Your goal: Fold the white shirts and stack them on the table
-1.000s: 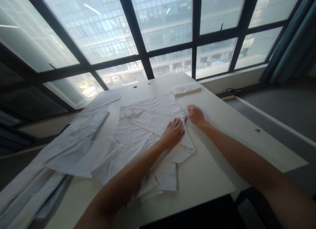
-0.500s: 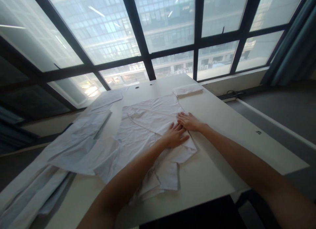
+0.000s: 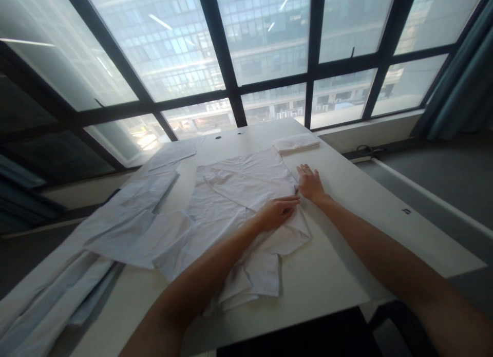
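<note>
A white shirt (image 3: 239, 180) lies spread on the white table, with one part folded diagonally across it and creases over its surface. At the shirt's right edge, my left hand (image 3: 278, 213) is turned on its side, with fingers together and the thumb beneath them, gripping the cloth. Just beyond that edge rests my right hand (image 3: 310, 184), its fingers stretched out over the tabletop and its thumb side close to the fabric. Below my left forearm, a loose flap (image 3: 264, 277) of white cloth reaches toward the table's near side.
A folded white cloth stack (image 3: 296, 143) sits past the shirt at the far right of the table (image 3: 346, 233). More white garments (image 3: 127, 213) are heaped along the left side, some hanging toward the near edge. Large windows (image 3: 269, 49) stand behind, beside a blue curtain (image 3: 450, 95).
My right hand came in beside the left on the shirt's edge, then moved back right onto the tabletop. My left hand went from flat on the cloth to turned sideways with fingers together.
</note>
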`<state>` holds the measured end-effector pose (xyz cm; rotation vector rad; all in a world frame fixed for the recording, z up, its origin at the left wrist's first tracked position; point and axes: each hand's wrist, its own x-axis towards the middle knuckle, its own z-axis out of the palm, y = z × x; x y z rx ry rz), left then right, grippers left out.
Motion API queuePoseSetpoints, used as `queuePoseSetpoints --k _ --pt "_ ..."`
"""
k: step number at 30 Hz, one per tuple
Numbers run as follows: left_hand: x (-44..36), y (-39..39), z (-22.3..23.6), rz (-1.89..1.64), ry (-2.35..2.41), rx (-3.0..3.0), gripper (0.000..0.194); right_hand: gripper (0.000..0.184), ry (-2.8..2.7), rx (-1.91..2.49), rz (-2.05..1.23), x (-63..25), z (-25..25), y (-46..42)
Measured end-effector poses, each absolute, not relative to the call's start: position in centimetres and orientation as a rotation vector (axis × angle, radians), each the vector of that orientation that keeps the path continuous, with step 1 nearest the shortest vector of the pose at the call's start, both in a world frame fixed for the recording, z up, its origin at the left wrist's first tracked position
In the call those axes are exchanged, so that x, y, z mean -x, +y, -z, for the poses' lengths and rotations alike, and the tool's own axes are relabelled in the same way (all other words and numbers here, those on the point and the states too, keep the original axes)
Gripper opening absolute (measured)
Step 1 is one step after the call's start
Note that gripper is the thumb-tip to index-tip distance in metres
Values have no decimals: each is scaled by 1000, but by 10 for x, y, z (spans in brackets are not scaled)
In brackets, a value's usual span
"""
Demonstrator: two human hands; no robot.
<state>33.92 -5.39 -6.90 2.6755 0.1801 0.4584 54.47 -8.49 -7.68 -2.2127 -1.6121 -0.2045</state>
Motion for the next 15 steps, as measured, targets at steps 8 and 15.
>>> queuePoseSetpoints --k 8,15 --pt "-340 -49 72 -283 922 -2897 57 55 -2083 1809 21 -496 76 -91" --pt "-330 -37 71 -81 1100 -2809 65 52 -1968 2113 -79 -514 88 -90"
